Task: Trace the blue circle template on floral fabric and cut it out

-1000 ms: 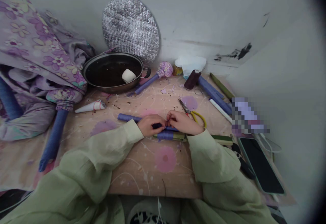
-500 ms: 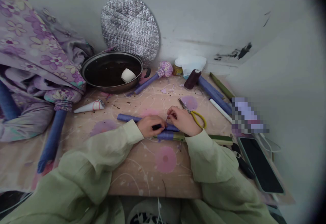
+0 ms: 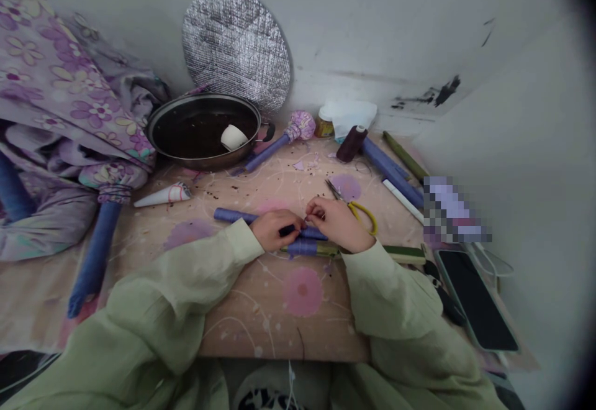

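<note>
My left hand (image 3: 276, 228) is closed round a small black object (image 3: 287, 230), resting over a blue wrapped tube (image 3: 233, 215) that lies across the table. Close to its right, my right hand (image 3: 336, 220) is pinched at the fingertips near the tube's right part; what lies between the fingertips is too small to make out. A green stick with a blue band (image 3: 302, 247) lies just below the hands. Yellow-handled scissors (image 3: 362, 216) rest open beside my right hand, partly behind it.
A dark pan (image 3: 205, 163) holding a white cup (image 3: 233, 138) stands at the back left. Beyond my hands are a dark thread spool (image 3: 352, 143) and blue tubes (image 3: 391, 171). A phone (image 3: 478, 301) lies at right, a white cone (image 3: 164, 195) at left.
My right hand has shifted very slightly down, its fingertips now lower and nearer the blue tube. My left hand keeps its place and its hold on the black object.
</note>
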Motion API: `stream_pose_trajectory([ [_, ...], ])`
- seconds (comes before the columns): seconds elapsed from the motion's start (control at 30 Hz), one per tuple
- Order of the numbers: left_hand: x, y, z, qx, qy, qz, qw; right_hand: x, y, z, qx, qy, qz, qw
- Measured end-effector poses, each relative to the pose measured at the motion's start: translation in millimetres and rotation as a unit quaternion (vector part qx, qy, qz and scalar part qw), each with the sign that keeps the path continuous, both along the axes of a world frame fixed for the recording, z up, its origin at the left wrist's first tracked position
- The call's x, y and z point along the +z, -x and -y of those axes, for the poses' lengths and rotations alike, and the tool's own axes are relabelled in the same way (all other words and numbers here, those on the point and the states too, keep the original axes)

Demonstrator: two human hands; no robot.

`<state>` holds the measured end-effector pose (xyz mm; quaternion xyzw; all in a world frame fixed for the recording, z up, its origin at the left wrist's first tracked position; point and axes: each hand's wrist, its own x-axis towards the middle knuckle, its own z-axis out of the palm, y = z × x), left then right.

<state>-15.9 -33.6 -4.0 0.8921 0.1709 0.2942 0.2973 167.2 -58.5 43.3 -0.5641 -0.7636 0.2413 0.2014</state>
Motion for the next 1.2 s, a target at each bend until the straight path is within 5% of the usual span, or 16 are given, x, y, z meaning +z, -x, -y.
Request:
stream_pose_trajectory([
  [1.2,-0.4,1,-1,0.011,-0.033,-0.036,0.999,-0.4,2,19,-0.001,0.009,0.022,1.000],
])
